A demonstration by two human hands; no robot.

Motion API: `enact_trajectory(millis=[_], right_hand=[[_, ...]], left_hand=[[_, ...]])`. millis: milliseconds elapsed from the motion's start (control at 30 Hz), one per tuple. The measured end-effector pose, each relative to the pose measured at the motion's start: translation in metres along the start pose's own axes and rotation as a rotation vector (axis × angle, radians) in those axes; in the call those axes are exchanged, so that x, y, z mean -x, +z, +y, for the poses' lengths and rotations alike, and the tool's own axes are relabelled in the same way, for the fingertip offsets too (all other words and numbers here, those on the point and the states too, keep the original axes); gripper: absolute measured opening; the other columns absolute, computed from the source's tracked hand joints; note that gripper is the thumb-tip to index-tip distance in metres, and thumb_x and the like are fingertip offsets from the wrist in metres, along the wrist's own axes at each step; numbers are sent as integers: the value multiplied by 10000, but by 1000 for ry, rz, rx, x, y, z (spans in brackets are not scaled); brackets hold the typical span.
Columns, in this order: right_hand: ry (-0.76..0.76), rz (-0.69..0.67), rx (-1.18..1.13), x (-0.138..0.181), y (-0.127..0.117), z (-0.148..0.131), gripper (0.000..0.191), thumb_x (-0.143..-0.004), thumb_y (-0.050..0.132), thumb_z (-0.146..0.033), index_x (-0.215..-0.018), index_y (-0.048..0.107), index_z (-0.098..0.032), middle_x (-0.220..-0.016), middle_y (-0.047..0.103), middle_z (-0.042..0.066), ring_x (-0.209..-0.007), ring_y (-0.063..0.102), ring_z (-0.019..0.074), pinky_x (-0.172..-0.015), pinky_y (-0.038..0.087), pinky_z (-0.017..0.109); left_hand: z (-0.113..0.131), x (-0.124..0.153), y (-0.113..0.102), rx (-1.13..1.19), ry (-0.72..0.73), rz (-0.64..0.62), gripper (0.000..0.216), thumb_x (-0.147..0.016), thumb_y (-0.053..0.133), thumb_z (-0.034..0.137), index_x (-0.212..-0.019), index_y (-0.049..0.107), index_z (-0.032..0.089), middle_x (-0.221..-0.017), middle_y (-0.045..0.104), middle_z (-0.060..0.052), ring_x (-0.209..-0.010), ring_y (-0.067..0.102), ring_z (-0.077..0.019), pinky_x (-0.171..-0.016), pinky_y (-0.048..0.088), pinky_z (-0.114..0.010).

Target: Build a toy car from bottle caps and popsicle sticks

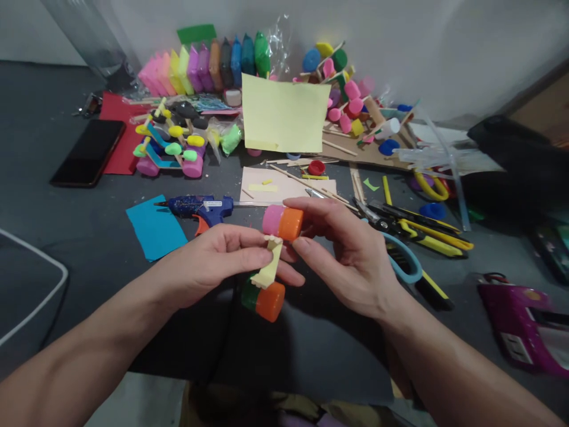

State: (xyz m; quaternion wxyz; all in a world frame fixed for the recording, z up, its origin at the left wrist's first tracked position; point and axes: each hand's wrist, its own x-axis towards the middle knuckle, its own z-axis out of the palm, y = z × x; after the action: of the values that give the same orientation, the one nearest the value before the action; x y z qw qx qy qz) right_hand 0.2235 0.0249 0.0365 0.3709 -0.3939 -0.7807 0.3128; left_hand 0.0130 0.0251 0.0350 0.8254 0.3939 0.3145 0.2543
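Observation:
Both my hands hold one small craft piece above the dark table (66,219). It has a pink-and-orange bottle-cap wheel (283,222) at the top and a green-and-orange cap wheel (264,299) at the bottom. A pale yellow stick strip (269,267) joins them. My left hand (217,261) pinches the yellow strip between thumb and fingers. My right hand (347,249) grips the pink-and-orange wheel with thumb and fingertips.
A blue glue gun (200,207) and a blue paper sheet (155,228) lie behind my left hand. Scissors and yellow cutters (418,228) lie to the right. Further back are a cap-and-stick model (171,148), a yellow paper (284,115), clay packs (204,62), a phone (89,151).

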Motion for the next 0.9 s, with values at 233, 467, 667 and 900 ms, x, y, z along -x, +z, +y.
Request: enact_trajectory(millis=[233,467,667,900], right_hand=[[265,-60,-214,-4,5,3,275,-889,707,-330,-1117,654,-186,-986,683,28,-840,636,144,-712,514,258],[405,-62,-611,-5,10,5,133,-886,672,-253,-784,656,-169,-778,627,-10,-686,554,105,-657,468,248],[392,95,-370,-11,0,16,204,-881,643,-289,-712,627,-176,-635,617,-24,-592,544,107,-580,428,241],[348,409,-155,-19,-25,42,367,-953,559,-343,-614,547,-204,-555,550,-26,-520,497,116,-529,399,258]], left_hand=[[-4,0,4,-3,-8,59,181,-952,609,223,-973,787,191,-945,824,-34,-878,757,-113,-802,528,-152],[-5,0,4,10,-7,108,150,-961,617,268,-916,727,177,-892,825,-47,-838,759,-106,-779,525,-148],[-2,0,5,77,-3,144,145,-897,689,304,-892,707,160,-854,820,-93,-792,754,-122,-705,519,-148],[-2,-1,3,48,46,181,182,-867,718,325,-881,714,144,-851,817,-95,-837,760,-171,-761,530,-210]])
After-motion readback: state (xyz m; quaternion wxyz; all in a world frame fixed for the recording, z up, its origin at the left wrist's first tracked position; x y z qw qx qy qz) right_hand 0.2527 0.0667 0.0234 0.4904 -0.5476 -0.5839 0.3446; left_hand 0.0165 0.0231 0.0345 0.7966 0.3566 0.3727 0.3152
